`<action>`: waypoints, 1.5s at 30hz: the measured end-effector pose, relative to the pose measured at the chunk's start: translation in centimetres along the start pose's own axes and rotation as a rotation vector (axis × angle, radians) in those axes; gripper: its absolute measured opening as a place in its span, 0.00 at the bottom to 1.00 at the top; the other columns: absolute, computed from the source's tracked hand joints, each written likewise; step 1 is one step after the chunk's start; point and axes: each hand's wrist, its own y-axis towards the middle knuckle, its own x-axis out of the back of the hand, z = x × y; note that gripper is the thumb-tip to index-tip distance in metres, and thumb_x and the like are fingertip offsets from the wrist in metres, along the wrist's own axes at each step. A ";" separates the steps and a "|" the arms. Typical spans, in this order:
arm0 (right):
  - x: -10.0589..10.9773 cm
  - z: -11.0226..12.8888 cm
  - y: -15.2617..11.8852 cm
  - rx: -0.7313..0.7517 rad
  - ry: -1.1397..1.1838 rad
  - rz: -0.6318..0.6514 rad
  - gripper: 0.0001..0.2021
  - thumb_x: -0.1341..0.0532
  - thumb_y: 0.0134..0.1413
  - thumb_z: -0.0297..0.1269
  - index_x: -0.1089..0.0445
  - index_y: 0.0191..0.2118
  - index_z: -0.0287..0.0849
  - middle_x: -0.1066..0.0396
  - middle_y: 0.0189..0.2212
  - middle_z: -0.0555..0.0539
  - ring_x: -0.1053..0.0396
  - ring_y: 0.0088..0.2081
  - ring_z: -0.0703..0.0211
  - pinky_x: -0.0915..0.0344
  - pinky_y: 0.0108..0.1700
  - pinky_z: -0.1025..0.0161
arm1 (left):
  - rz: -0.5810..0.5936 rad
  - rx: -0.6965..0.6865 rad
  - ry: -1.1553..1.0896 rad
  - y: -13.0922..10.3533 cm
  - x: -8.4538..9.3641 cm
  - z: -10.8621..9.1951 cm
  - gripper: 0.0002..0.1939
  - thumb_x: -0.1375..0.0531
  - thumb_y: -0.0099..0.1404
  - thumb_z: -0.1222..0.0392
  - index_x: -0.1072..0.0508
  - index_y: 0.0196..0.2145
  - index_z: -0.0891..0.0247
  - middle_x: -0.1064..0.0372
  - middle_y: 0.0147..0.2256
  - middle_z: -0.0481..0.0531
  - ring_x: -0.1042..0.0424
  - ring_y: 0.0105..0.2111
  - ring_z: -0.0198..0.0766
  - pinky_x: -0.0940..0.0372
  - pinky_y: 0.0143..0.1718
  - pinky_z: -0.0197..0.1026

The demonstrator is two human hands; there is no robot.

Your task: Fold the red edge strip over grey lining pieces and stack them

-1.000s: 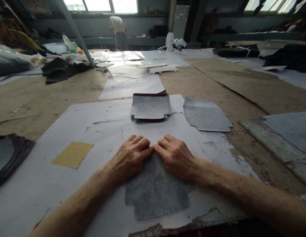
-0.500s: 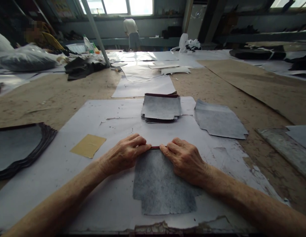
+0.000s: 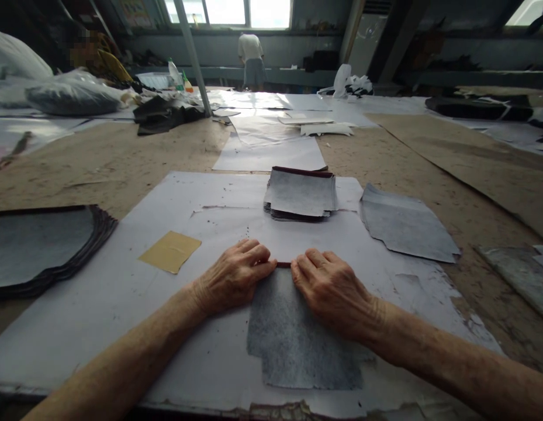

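A flat grey-backed piece of material [image 3: 304, 345] with notched lower corners lies in front of me. Its far edge is folded over and shows as a narrow dark red strip [image 3: 283, 265]. At the left end of that fold, my left hand [image 3: 240, 272] grips it, thumb and curled fingers together. My right hand [image 3: 332, 289] has its fingers bunched on the fold's right end and covers part of the piece. Between the two hands a short stretch of the strip shows. Just beyond them sits a stack of similar grey pieces [image 3: 303, 193] with dark red edges.
White paper [image 3: 166, 316] covers the table under the work. A tan square [image 3: 171, 251] lies left, near a pile of larger dark-edged pieces [image 3: 38, 248]. More grey pieces [image 3: 407, 222] lie at right. A metal post [image 3: 194, 58] rises beyond; a person [image 3: 252, 58] stands far back.
The view has swung slightly left, so things appear further right. My right hand's fingers have come down over the fold from a pinch at its edge. My left hand stays at its end.
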 end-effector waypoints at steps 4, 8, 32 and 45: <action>-0.9 0.8 1.2 0.002 0.178 -0.113 0.14 0.52 0.50 0.19 0.31 0.29 0.33 0.35 0.24 0.42 0.43 0.27 0.55 0.43 0.27 0.60 | 0.040 -0.001 -0.002 0.0 0.1 0.0 0.12 0.53 0.62 0.72 0.31 0.36 0.69 0.35 0.29 0.55 0.40 0.31 0.38 0.38 0.33 0.42; -1.9 0.7 1.2 -0.025 0.331 -0.189 0.16 0.55 0.53 0.21 0.31 0.28 0.33 0.36 0.24 0.42 0.45 0.28 0.56 0.41 0.30 0.60 | 0.046 0.012 -0.059 -0.3 0.4 0.4 0.14 0.53 0.61 0.72 0.31 0.40 0.68 0.34 0.32 0.55 0.39 0.32 0.38 0.38 0.34 0.42; -2.4 -0.1 1.3 -0.036 0.473 -0.086 0.19 0.52 0.52 0.21 0.34 0.48 0.30 0.39 0.30 0.41 0.46 0.32 0.55 0.38 0.33 0.57 | -0.094 0.105 -0.190 -1.6 1.1 1.7 0.15 0.51 0.52 0.75 0.28 0.31 0.64 0.34 0.29 0.52 0.38 0.29 0.35 0.39 0.33 0.41; -2.4 0.0 1.4 -0.078 0.476 0.006 0.23 0.52 0.49 0.20 0.35 0.51 0.37 0.40 0.30 0.42 0.45 0.31 0.56 0.41 0.32 0.58 | -0.258 0.308 -0.142 -1.5 0.7 1.7 0.12 0.51 0.47 0.75 0.30 0.23 0.65 0.34 0.26 0.51 0.36 0.27 0.34 0.38 0.31 0.38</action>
